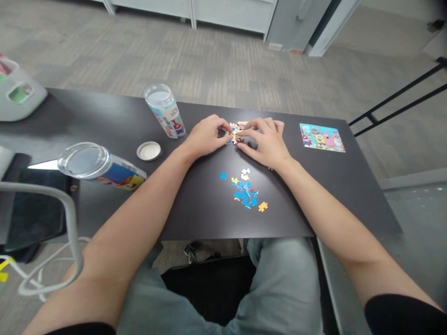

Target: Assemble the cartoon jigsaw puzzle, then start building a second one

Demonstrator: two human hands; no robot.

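Note:
A small heap of jigsaw puzzle pieces (pixel 234 136) lies toward the far side of the dark table, between my two hands. My left hand (pixel 208 135) touches the heap's left edge, thumb and forefinger curved and apart. From the right, my right hand (pixel 267 139) reaches over the heap with its fingers spread, hiding part of it. Closer to me lies a loose group of mostly blue puzzle pieces (pixel 246 193), with a yellow piece (pixel 263 206) at its right and a single blue piece (pixel 222 175) at its left.
A picture card (pixel 323 138) lies at the right. Left of my hands stand a clear jar (pixel 166 111) with a printed label and a second jar (pixel 104 166), with a white lid (pixel 149 150) between them. A white container (pixel 19 90) and a curved white tube (pixel 71 223) are far left.

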